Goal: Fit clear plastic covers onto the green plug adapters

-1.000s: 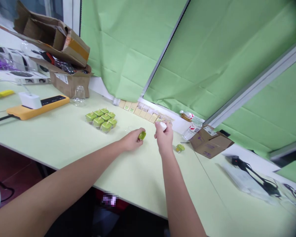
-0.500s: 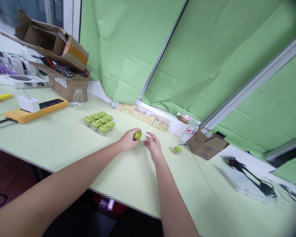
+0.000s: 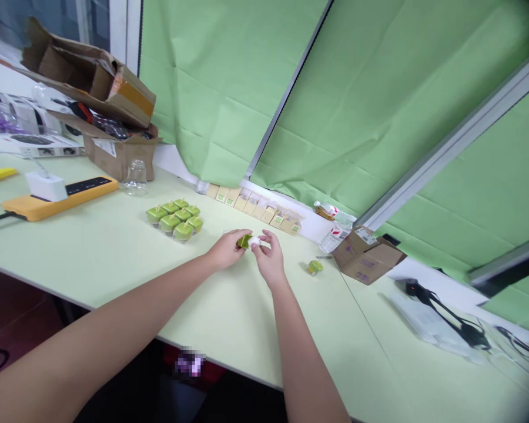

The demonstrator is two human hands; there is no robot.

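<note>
Above the middle of the table, my left hand [image 3: 227, 249] is closed around a small green lid [image 3: 245, 241] with its hollow side turned to the right. Close beside it, my right hand [image 3: 270, 258] pinches a small white piece [image 3: 254, 241], soft-looking and cotton-like, against the lid's opening. Whether the white piece touches the lid, I cannot make out. To the left stands a block of several small clear cups with green lids [image 3: 174, 220]. A single green-lidded cup [image 3: 315, 267] stands to the right of my hands.
A row of small cream boxes [image 3: 251, 205] lines the wall. On the left are an orange power strip [image 3: 62, 198], a clear jar [image 3: 136, 178] and open cardboard boxes [image 3: 119, 154]. At right lie plastic bottles [image 3: 334, 235], a cardboard box [image 3: 367, 255] and black cables [image 3: 449, 314].
My right hand has moved left to the lid, and the white piece now shows clearly between its fingers. The lid has turned in my left hand. The view has shifted slightly.
</note>
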